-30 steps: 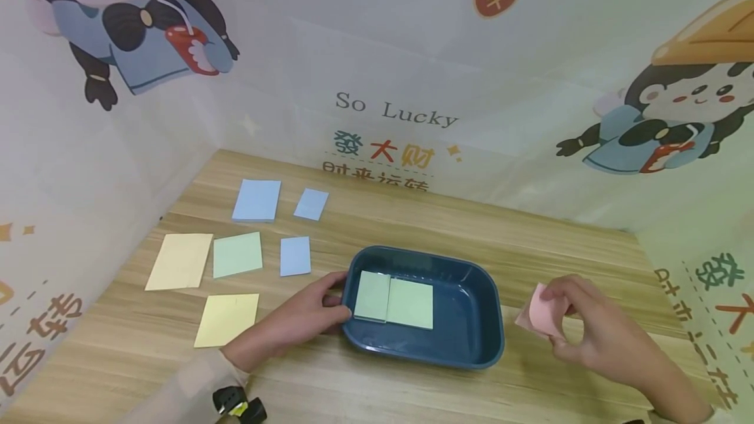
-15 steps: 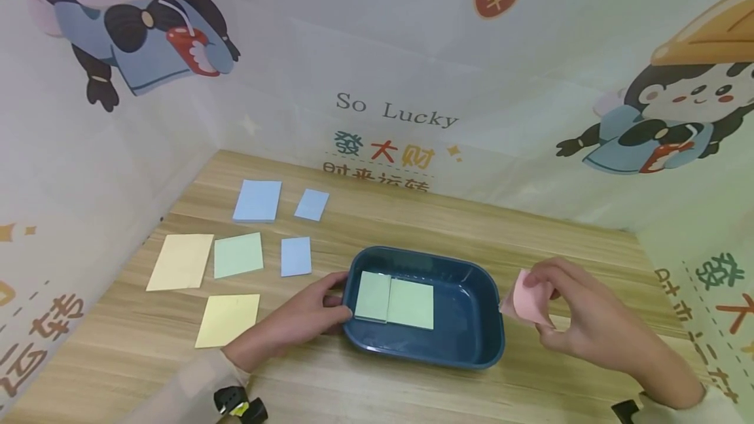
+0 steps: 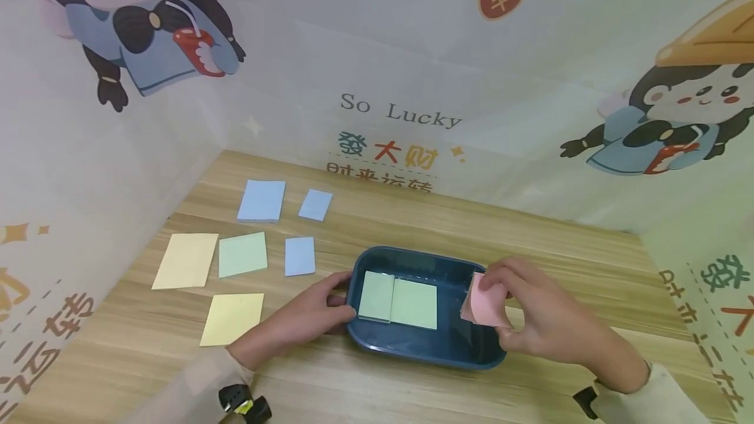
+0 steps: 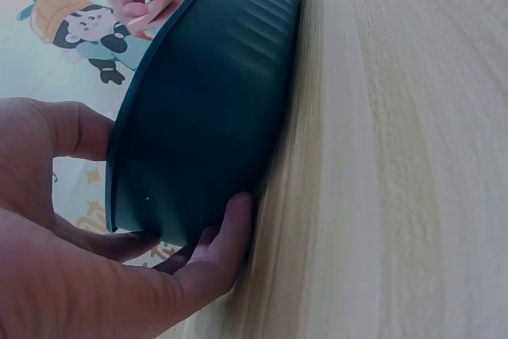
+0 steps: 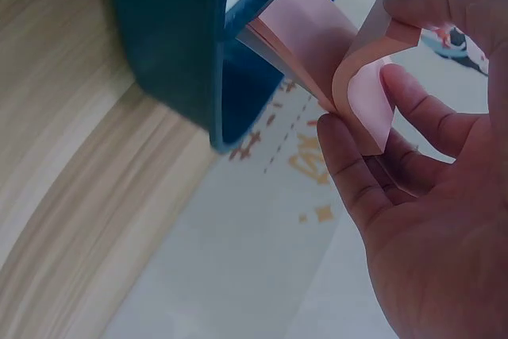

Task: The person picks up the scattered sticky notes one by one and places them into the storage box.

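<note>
In the head view, a dark blue rectangular tray stands on the wooden table. My left hand holds its left end, thumb and fingers on the wall and rim, as the left wrist view also shows on the tray. Two light green sticky note pads lie side by side in the tray's left half. Over the right end, my right hand pinches a pink sticky note pad. The right wrist view shows this pink pad bent, part of its sheets curled back under the fingers.
Left of the tray lie more sticky note pads: a large blue one, two small blue ones, a green one, a cream one and a yellow one. A printed cloth backdrop encloses the table.
My right hand has carried the pink sticky note pad leftward, from beside the tray to over its right end. My left hand stays on the tray, and the view shifts slightly.
</note>
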The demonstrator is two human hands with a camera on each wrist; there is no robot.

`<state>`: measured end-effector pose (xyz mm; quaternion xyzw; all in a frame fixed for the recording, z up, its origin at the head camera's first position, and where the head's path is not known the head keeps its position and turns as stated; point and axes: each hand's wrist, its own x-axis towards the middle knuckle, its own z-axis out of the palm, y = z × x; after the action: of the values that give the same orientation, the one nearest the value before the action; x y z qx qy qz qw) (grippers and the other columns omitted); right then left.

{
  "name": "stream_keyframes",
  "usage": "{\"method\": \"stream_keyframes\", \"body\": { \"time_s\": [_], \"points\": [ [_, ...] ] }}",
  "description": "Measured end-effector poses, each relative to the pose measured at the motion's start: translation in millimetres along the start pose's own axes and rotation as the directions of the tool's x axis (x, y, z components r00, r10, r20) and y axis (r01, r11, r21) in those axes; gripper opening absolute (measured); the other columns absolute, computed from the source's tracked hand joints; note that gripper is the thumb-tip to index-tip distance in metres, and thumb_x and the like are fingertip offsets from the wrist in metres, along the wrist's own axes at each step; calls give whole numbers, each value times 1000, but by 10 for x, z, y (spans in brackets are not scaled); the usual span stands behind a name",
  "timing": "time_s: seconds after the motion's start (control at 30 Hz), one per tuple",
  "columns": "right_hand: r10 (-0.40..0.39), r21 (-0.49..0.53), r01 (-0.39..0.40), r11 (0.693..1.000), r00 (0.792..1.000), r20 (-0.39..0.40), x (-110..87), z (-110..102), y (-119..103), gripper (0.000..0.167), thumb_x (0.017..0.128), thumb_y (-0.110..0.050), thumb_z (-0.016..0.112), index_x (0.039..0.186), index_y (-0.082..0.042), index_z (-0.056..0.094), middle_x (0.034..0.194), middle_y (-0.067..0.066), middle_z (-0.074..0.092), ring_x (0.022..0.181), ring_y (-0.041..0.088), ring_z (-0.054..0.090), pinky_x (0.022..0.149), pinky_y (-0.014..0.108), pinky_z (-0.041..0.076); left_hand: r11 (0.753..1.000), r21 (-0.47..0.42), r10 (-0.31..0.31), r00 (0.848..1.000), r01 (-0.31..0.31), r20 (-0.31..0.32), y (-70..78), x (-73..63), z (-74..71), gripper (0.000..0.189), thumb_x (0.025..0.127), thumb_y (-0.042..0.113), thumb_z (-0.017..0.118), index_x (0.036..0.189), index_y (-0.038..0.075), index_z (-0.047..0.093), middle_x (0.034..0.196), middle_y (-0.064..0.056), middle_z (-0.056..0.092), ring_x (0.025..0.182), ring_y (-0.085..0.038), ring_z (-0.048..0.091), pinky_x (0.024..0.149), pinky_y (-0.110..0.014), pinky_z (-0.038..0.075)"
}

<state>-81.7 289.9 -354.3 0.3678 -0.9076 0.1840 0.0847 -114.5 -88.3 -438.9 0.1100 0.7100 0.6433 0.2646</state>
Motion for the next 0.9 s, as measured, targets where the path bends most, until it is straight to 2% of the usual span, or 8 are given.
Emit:
{"method": "stream_keyframes", "body": {
  "time_s": [0.17, 0.33, 0.57, 0.8, 0.9],
  "points": [
    [16, 19, -18, 1000, 998, 57, 117, 71, -57, 61, 66, -2, 90, 122, -14, 67, 130, -1, 63, 111, 21, 63, 89, 40, 62, 1000, 5, 2, 1000, -2, 2, -14, 5, -8, 77, 99, 6, 65, 167, -9, 31, 161, -32, 44, 138, -43, 60, 97, -45, 64],
    [24, 47, -30, 998, 994, 105, 215, 139, -97, 57, 69, -4, 88, 121, -13, 66, 129, 0, 62, 110, 21, 61, 87, 38, 61, 1000, -2, 9, 1000, -9, 10, -24, 8, -11, 76, 100, 6, 64, 167, -10, 30, 160, -33, 44, 139, -44, 60, 97, -45, 64],
    [-29, 64, 23, 998, 995, 94, 322, 230, -123, 58, 68, -3, 87, 122, -11, 66, 125, 1, 62, 108, 20, 59, 83, 36, 60, 1000, -10, 18, 1000, -18, 18, -34, 14, -14, 76, 100, 5, 63, 167, -11, 30, 160, -33, 45, 138, -44, 60, 96, -46, 64],
    [-92, 58, 89, 994, 994, 63, 428, 306, -132, 59, 65, -5, 88, 120, -9, 66, 122, 0, 63, 106, 19, 60, 84, 38, 59, 1000, -7, 10, 1000, -10, 18, -30, 15, -18, 75, 101, 6, 64, 167, -10, 30, 160, -33, 45, 139, -45, 60, 96, -46, 64],
    [-93, 67, 89, 994, 993, 67, 481, 336, -139, 58, 66, -6, 88, 120, -10, 67, 121, -1, 63, 105, 18, 60, 83, 37, 59, 1000, -2, 8, 1000, -8, 17, -23, 6, -18, 75, 101, 7, 64, 166, -10, 31, 160, -33, 45, 140, -45, 59, 97, -46, 64]
  ]
}}
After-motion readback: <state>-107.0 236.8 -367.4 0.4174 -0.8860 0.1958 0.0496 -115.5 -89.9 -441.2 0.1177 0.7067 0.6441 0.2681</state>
